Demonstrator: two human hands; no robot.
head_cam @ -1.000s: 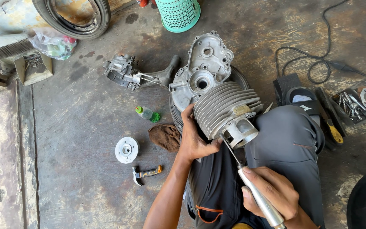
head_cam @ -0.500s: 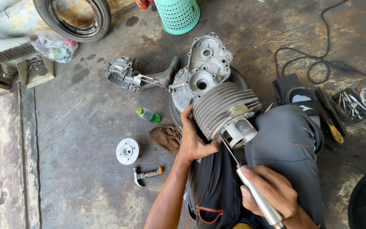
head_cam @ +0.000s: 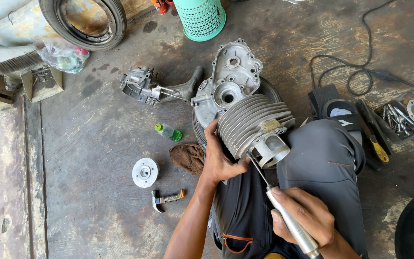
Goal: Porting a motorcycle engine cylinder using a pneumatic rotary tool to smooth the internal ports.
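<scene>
**Working the cylinder's open end with a slim tool**

Your left hand [head_cam: 221, 160] is clasped around the side of the finned engine cylinder [head_cam: 252, 127], steadying it on your lap against your grey trouser leg [head_cam: 322, 163]. Your right hand [head_cam: 305, 218] is clenched around the metal handle of a thin-shafted tool [head_cam: 283, 211], whose tip sits at the rim of the cylinder's open end, just beside your left thumb. The step in hand looks like scraping or prying at that rim. From here, the next move seems to call for a firm left grip so the cylinder does not roll, and small, controlled pressure on the tool, since the tip is close to your thumb and could slip off the curved edge.

Behind the cylinder, an engine casing [head_cam: 231, 81] lies on the concrete floor [head_cam: 97, 201]. Well apart to your left lie a small hammer [head_cam: 167, 199], a round metal disc [head_cam: 145, 172], a brown rag [head_cam: 188, 157] and a little green-capped bottle [head_cam: 167, 132].
</scene>
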